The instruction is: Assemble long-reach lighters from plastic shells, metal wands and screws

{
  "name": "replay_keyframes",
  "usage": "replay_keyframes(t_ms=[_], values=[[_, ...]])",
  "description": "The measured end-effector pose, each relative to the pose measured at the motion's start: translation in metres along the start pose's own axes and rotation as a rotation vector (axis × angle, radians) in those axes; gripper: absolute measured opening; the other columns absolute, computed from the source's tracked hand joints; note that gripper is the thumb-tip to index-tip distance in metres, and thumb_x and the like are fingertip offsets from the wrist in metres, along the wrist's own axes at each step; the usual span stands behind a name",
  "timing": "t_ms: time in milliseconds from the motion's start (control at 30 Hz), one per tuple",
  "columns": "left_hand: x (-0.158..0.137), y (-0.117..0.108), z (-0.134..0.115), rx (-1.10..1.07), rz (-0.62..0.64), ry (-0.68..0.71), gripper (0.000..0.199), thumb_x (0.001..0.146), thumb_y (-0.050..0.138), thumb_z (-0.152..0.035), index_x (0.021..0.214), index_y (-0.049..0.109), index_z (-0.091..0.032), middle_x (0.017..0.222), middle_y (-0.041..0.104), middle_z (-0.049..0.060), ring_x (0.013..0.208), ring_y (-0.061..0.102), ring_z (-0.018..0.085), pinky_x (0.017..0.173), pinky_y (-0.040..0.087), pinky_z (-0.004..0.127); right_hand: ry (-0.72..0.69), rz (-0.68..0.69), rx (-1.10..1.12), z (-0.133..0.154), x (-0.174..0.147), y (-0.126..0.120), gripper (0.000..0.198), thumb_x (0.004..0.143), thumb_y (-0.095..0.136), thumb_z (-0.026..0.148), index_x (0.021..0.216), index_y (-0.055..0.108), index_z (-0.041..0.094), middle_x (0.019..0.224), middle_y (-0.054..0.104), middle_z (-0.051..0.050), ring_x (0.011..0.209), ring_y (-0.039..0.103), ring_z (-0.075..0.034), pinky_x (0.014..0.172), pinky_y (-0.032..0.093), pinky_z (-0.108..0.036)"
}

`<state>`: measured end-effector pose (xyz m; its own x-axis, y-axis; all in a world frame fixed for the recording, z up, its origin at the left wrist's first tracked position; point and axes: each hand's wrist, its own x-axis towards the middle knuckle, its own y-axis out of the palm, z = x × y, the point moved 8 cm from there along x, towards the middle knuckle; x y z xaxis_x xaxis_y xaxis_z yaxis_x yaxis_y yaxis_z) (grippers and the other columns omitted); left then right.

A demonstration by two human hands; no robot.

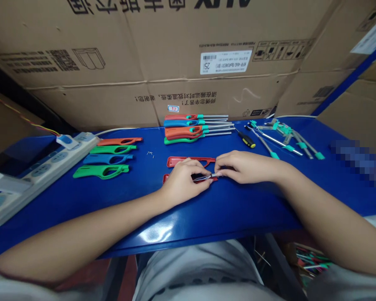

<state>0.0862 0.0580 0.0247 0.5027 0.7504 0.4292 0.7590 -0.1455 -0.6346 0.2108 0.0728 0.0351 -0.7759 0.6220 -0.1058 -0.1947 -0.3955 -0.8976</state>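
Observation:
Between my two hands is a small grey lighter part with thin wires [202, 178]. My left hand [183, 179] is closed, pinching its wired end between thumb and fingers. My right hand [242, 166] is also closed, its thumb and fingertips gripping the other end. Just behind the fingers lies a red lighter shell half [175, 161], open side up, partly covered by my left hand. A second red shell piece [166, 178] lies under my left hand, mostly hidden.
Lighter shells [102, 171] in several colours lie left, beside a power strip [44, 169]. Lighters with metal tubes [183, 133] are stacked at the back. Tiny screws [149, 153], a screwdriver [247, 139] and loose tube parts [288, 146] lie around. A cardboard box [175, 50] stands behind.

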Motion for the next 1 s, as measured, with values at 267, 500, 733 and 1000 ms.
replay_keyframes(t_ms=[267, 500, 733, 1000], values=[[0.0008, 0.0001, -0.0004, -0.002, 0.004, 0.002, 0.007, 0.082, 0.077, -0.022, 0.089, 0.08, -0.021, 0.085, 0.075, 0.003, 0.077, 0.067, 0.018, 0.078, 0.05, 0.034, -0.012, -0.003, 0.019, 0.0009, 0.0004, -0.0006, 0.017, 0.094, 0.054, 0.018, 0.096, 0.071, 0.018, 0.098, 0.073, -0.007, 0.086, 0.065, -0.019, 0.076, 0.043, -0.027], [0.0011, -0.0006, 0.0026, -0.047, 0.01, -0.003, 0.008, 0.088, 0.073, -0.025, 0.089, 0.08, -0.022, 0.087, 0.077, 0.004, 0.081, 0.068, 0.019, 0.079, 0.05, 0.036, -0.019, 0.0, 0.025, 0.0034, -0.0001, -0.0028, 0.018, 0.095, 0.053, 0.02, 0.095, 0.071, 0.017, 0.098, 0.073, -0.007, 0.087, 0.064, -0.019, 0.077, 0.043, -0.028], [0.0011, 0.0009, 0.0044, -0.053, 0.022, -0.016, 0.006, 0.085, 0.076, -0.027, 0.088, 0.079, -0.022, 0.086, 0.076, 0.003, 0.081, 0.067, 0.019, 0.08, 0.048, 0.035, -0.032, -0.007, 0.036, 0.0046, 0.001, -0.0024, 0.016, 0.094, 0.056, 0.024, 0.094, 0.07, 0.017, 0.094, 0.073, -0.007, 0.085, 0.064, -0.018, 0.075, 0.042, -0.027], [0.0021, 0.0013, 0.0023, -0.005, 0.034, -0.007, 0.006, 0.084, 0.078, -0.027, 0.089, 0.081, -0.025, 0.081, 0.073, 0.001, 0.074, 0.064, 0.016, 0.076, 0.046, 0.033, 0.034, -0.022, -0.08, 0.0068, 0.0005, -0.0036, 0.012, 0.09, 0.064, 0.027, 0.088, 0.072, 0.019, 0.09, 0.073, -0.004, 0.081, 0.064, -0.018, 0.071, 0.04, -0.028]])
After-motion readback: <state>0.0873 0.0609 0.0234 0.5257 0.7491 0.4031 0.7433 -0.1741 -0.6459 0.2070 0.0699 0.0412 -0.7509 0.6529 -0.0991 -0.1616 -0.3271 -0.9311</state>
